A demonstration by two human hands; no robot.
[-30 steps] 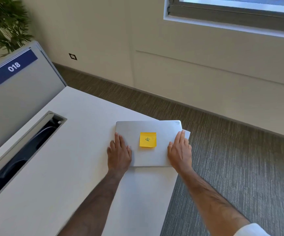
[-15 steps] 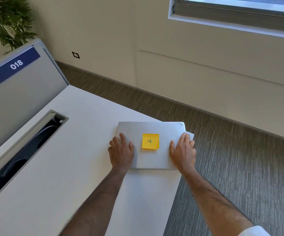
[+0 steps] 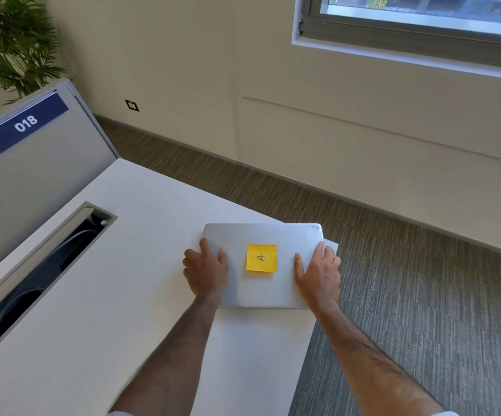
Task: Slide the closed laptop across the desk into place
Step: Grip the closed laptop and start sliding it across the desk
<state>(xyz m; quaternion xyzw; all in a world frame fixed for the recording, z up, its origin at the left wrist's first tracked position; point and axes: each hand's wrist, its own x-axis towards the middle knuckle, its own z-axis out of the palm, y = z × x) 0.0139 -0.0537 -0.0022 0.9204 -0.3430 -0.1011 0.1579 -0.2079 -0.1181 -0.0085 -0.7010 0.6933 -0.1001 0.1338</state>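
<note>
A closed silver laptop lies flat at the far right corner of the white desk, with a yellow sticky note on its lid. My left hand grips the laptop's left edge, fingers curled around it and thumb on the lid. My right hand holds the right edge the same way, fingers wrapped over the side. The laptop's far right corner reaches the desk corner.
A long cable slot with black cables runs along the desk's left side, below a grey partition with a blue "018" label. The desk's right edge drops to grey carpet. A plant stands behind the partition.
Both hands went from lying flat on the lid to curling around the laptop's side edges. The laptop itself has hardly shifted on the desk.
</note>
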